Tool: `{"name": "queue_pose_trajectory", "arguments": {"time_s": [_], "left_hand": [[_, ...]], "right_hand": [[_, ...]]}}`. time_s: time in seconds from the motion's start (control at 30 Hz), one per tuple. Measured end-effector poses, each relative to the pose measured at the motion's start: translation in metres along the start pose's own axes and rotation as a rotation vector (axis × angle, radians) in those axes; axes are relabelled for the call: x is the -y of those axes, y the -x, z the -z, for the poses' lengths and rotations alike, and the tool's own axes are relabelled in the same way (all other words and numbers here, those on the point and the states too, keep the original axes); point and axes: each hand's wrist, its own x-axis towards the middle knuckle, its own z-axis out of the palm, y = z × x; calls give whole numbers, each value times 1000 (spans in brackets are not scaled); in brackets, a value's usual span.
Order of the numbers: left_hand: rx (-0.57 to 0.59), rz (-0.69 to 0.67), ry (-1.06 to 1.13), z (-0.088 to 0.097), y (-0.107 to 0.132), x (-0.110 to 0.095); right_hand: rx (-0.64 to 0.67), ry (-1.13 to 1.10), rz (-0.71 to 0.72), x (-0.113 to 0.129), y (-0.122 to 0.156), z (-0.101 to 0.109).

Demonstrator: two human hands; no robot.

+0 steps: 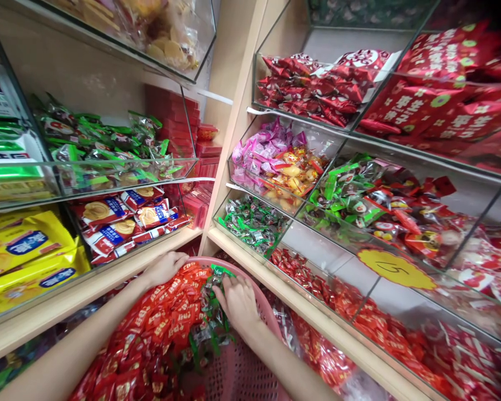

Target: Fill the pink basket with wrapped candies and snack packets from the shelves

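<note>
A pink plastic basket (250, 362) sits low in front of me, heaped with red-wrapped candies (158, 328) and a smaller bunch of green-and-clear wrapped candies (211, 317). My left hand (163, 267) rests curled on the basket's far rim beside the red candies. My right hand (237, 301) lies palm down on the green-wrapped candies, its fingers bent into the pile. Whether those fingers grip any candy is hidden.
Clear bins line wooden shelves on both sides. A bin of green candies (254, 223) lies just above the basket, pink and yellow sweets (279, 164) above it. Biscuit packs (121, 220) and yellow packs (25, 250) fill the left shelves. A yellow price tag (394, 268) sticks on a right bin.
</note>
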Motion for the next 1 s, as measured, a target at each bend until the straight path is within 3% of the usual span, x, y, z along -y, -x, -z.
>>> {"name": "queue_pose_trajectory", "arguments": {"time_s": [0.5, 0.67, 0.83, 1.0], "left_hand": [[14, -13, 12, 3, 2, -5], [24, -39, 34, 2, 2, -5], [29, -27, -10, 3, 2, -4], [21, -40, -18, 3, 2, -4]], "right_hand": [[57, 65, -13, 6, -11, -3], [-88, 41, 2, -2, -17, 28], [-221, 182, -101, -38, -53, 69], [-148, 338, -217, -68, -88, 73]]}}
